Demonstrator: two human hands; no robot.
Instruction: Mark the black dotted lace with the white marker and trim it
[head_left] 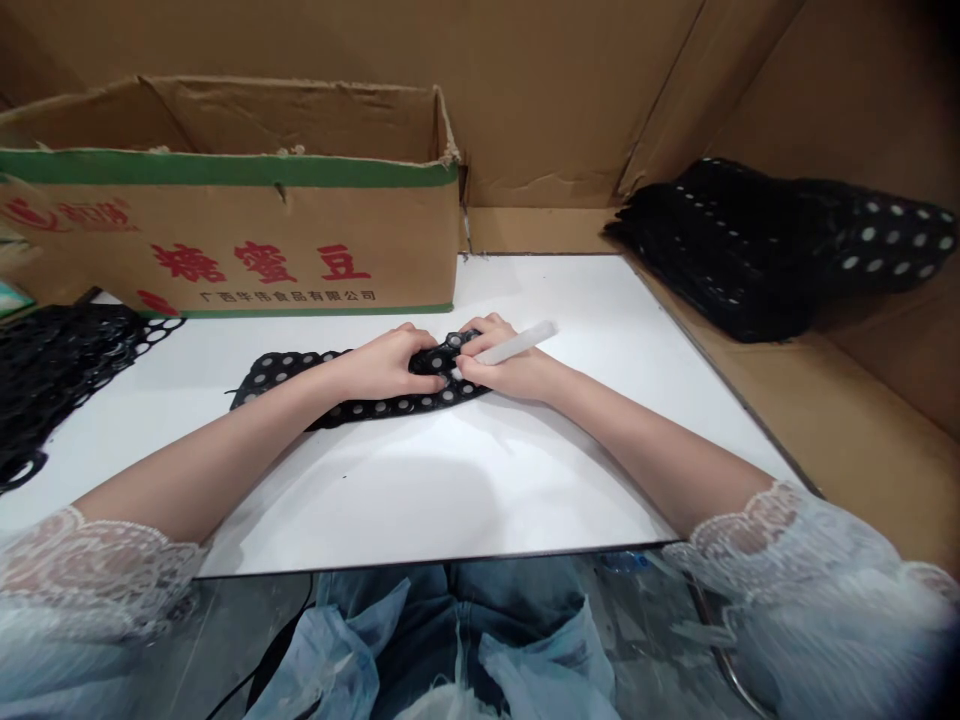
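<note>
A black strip [360, 409] with rows of pale round dots lies across the white table in front of me. My left hand [384, 362] grips its middle part, thumb on the near side and fingers curled over the far side. Closed around a white pen-like stick [519, 343], my right hand [517, 374] rests at the strip's right end. The stick's tip points down and left at one of the dots, close to my left thumb. Whether the tip touches the strip I cannot tell. My fingers hide part of the strip's right half.
An open cardboard box [300, 230] with a green rim stands at the back left. Black mesh-like pieces [60, 360] are heaped at the left. On a cardboard ledge [847, 410] at the right lies a stack of black dotted strips [750, 240]. Cardboard walls enclose the table [450, 500].
</note>
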